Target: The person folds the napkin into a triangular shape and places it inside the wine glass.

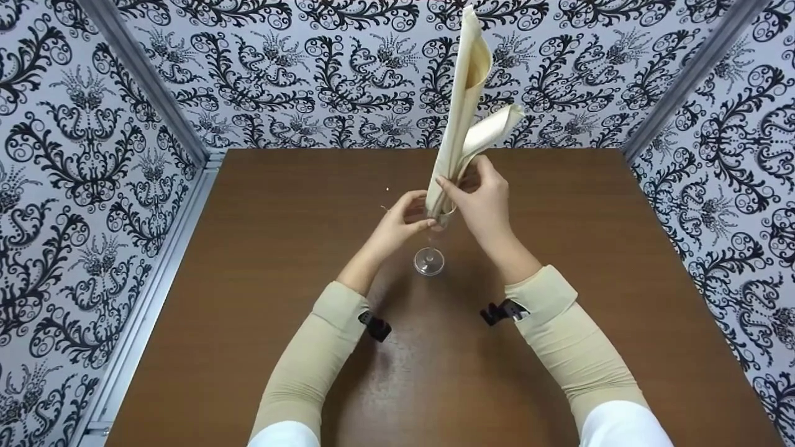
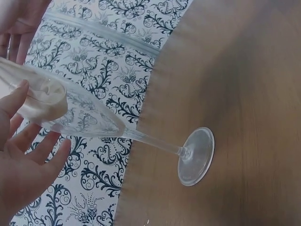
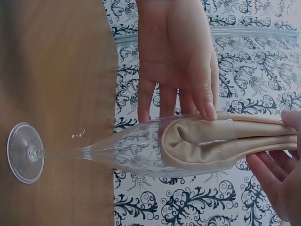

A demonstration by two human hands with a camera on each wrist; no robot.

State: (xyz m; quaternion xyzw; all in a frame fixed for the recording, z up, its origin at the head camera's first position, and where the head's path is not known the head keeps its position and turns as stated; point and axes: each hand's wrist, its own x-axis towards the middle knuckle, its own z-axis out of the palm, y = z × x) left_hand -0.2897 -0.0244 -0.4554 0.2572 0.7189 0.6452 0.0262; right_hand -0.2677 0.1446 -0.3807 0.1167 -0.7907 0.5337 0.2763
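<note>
A clear champagne flute [image 2: 89, 117] stands upright, its round foot [image 1: 429, 261] on the brown table. The lower end of a folded cream cloth napkin [image 1: 456, 124] sits inside the bowl, bunched and rounded as seen in the right wrist view. Above the rim the napkin rises in a tall point, with a rolled flap leaning to the right. My left hand [image 1: 400, 220] holds the flute's bowl between thumb and fingers. Higher up, just over the rim, my right hand [image 1: 487, 195] pinches the napkin, thumb [image 1: 448, 188] in front and fingers partly hidden behind.
Small pale specks [image 3: 79, 133] lie on the table [image 1: 279, 248] beyond the flute. Patterned black-and-white walls [image 1: 372, 74] with metal frame posts [image 1: 149, 81] enclose the table at the back and sides. Both forearms carry black camera mounts [image 1: 376, 326].
</note>
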